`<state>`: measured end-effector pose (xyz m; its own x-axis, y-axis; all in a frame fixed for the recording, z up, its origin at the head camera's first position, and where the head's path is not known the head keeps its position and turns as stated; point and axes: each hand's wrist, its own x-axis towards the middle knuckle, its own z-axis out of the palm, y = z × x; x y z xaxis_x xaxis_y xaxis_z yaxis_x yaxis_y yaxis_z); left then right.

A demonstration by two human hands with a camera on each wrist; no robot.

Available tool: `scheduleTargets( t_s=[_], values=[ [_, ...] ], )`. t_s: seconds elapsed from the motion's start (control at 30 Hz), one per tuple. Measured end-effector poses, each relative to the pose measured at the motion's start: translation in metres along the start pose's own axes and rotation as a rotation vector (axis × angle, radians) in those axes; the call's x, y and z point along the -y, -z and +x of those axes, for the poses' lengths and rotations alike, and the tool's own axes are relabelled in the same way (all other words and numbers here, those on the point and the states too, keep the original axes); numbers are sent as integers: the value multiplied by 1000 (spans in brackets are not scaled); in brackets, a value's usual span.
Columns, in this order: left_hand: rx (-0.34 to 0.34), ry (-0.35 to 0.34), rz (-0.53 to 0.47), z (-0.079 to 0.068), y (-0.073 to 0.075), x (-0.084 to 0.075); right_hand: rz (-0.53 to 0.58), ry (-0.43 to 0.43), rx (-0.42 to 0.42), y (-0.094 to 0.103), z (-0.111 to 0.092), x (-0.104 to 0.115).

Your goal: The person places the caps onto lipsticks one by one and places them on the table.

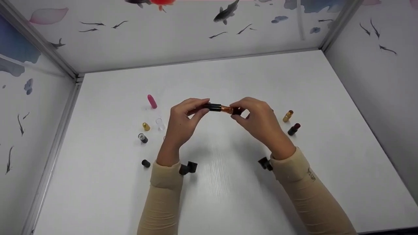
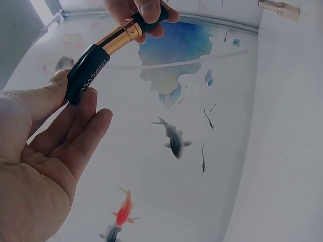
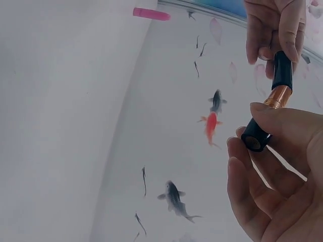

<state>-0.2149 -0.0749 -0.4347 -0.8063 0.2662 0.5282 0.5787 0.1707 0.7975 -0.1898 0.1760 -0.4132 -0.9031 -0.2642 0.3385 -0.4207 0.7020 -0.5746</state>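
Observation:
Between both hands, raised over the white table, is a lipstick tube with black ends and a gold middle. Thumb and fingers of my left hand (image 1: 183, 121) pinch its black cap (image 2: 87, 74), which bears pale lettering in the left wrist view. The cap sits over one end of the gold collar (image 2: 120, 38). My right hand (image 1: 261, 122) pinches the black base (image 3: 256, 136) of the lipstick; its round hollow-looking end faces the right wrist camera. The cap tilts against the base at a slight angle in both wrist views.
Left of the hands lie a pink tube (image 1: 152, 101), a clear cap (image 1: 160, 124), a small gold cap (image 1: 146, 126), a clear-and-black cap (image 1: 142, 138) and a black cap (image 1: 146, 163). On the right are a gold lipstick (image 1: 288, 116) and an uncapped dark red lipstick (image 1: 294, 129). Printed panels (image 1: 196, 42) enclose the table.

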Motion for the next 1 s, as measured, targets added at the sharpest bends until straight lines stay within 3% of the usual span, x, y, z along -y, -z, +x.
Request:
scheduleTargets(
  t_s=[0.17, 0.53, 1.0],
  values=[
    [13, -10, 2, -1, 1, 1, -12, 50, -3, 2, 2, 4],
    [60, 25, 2, -1, 4, -1, 97, 140, -22, -2, 6, 9],
    [24, 31, -29, -2, 7, -7, 123, 210, -61, -2, 8, 15]
  ],
)
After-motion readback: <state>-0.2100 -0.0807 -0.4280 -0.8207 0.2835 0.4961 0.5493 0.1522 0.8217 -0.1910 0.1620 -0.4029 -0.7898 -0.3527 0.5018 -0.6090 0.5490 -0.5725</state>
